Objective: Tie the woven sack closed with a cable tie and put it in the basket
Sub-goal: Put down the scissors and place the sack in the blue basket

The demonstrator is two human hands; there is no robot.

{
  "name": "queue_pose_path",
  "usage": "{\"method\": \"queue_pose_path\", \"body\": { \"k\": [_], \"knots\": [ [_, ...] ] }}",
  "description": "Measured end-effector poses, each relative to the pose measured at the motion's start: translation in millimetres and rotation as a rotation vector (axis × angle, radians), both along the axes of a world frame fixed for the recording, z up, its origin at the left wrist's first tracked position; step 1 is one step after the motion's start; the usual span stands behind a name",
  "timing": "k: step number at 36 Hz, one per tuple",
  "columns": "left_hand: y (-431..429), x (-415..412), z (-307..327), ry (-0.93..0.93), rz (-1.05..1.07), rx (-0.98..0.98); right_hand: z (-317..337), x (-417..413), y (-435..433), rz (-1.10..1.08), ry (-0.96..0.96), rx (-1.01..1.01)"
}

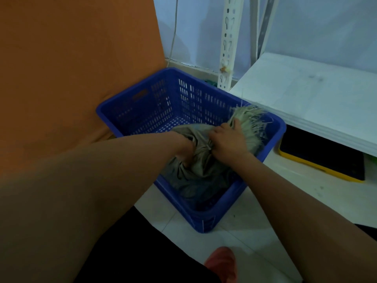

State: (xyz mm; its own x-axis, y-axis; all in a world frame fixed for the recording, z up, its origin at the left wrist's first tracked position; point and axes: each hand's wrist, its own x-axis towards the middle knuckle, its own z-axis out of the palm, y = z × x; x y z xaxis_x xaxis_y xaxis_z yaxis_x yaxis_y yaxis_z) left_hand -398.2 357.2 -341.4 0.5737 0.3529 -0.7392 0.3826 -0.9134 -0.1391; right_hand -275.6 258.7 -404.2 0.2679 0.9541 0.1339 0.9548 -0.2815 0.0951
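Sack (201,170) in basket (206,219) on floor (255,242); shelf (318,107) right; hands on sack.

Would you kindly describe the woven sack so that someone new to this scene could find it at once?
Find the blue perforated plastic basket on the pale floor beside the white shelf. The woven sack lies inside it under both hands, the only greyish-tan crumpled bundle, its frayed straw-like mouth fanning out by the basket's right rim.

Left hand (184,152) mostly buried in the woven sack (195,170), fingers out of sight. Right hand (226,142) covers the sack's gathered neck; cable tie there too small and dim to make out. Sack's near end lost in shadow inside the blue basket (204,219). Yellow-edged black item (322,160) half hidden under the white shelf (306,99). Orange shoe (222,262) cut off at bottom edge.
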Motion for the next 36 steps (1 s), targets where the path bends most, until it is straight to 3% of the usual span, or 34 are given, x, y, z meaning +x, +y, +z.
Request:
{"method": "queue_pose_path", "body": {
  "k": [7,10,16,17,19,20,21,22,26,30,32,36],
  "knots": [
    [20,-12,-20,0.121,-0.054,0.05,1,23,-11,-0.145,0.026,-0.065],
    [24,-16,-29,0.15,-0.065,0.035,-1,35,-15,-0.245,0.137,0.01],
    [47,-11,-30,0.15,0.081,-0.04,1,38,-12,-0.44,0.611,0.182],
    [54,-10,-31,0.147,0.111,-0.042,2,38,-8,-0.437,0.756,0.192],
    [63,-12,-26,0.135,0.166,-0.027,10,37,1,-0.406,1.231,0.201],
    [64,-14,-21,0.127,0.203,-0.027,12,36,5,-0.405,1.396,0.197],
    [66,-15,-17,0.125,0.233,-0.02,12,36,9,-0.402,1.446,0.195],
    [69,-17,-15,0.114,0.25,-0.009,11,35,13,-0.4,1.384,0.202],
    [68,-23,-18,0.139,0.294,-0.007,-3,30,23,-0.408,0.714,0.401],
    [56,-21,-17,0.176,0.435,-0.121,-7,13,28,-0.13,0.415,0.54],
    [54,-17,-11,0.155,0.476,-0.165,-15,6,35,-0.013,0.372,0.355],
    [53,-13,-3,0.104,0.468,-0.185,-52,-9,41,-0.046,0.688,-0.251]
  ]
}}
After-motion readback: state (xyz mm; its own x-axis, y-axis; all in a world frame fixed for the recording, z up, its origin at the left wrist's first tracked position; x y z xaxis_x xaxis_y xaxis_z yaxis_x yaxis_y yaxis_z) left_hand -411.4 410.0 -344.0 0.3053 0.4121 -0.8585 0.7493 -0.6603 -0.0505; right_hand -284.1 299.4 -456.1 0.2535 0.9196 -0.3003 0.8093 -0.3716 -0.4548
